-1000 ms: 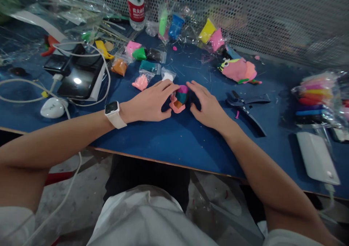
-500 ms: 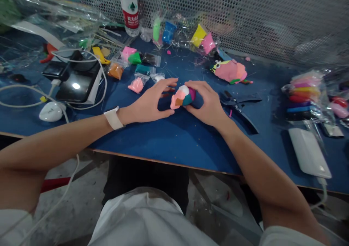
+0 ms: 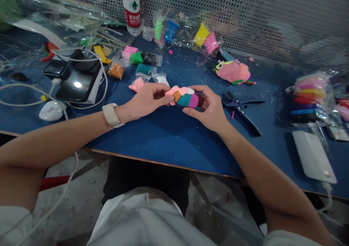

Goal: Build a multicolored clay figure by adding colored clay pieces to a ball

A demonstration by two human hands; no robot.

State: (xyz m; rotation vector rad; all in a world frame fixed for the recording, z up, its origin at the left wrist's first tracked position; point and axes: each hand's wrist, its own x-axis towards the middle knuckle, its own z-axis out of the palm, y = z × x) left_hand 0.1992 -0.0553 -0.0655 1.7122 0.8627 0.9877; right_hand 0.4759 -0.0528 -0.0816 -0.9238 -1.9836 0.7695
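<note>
A multicoloured clay lump (image 3: 184, 96), pink, orange, teal, white and magenta, is held between both hands just above the blue table (image 3: 169, 137). My left hand (image 3: 145, 100) pinches its pink end with curled fingers. My right hand (image 3: 209, 106) cups the magenta end, fingers wrapped round it. A white watch sits on my left wrist.
Small bags of coloured clay (image 3: 141, 62) lie behind my hands. A pink clay figure (image 3: 233, 71) and black pliers (image 3: 242, 106) are to the right, a bag of clay sticks (image 3: 308, 96) and a white power bank (image 3: 313, 155) further right. Phones, cables and a water bottle (image 3: 131, 7) stand at left and back.
Both hands have lifted the clay lump off the table and turned it sideways. The left hand went from open fingers beside it to pinching its pink end.
</note>
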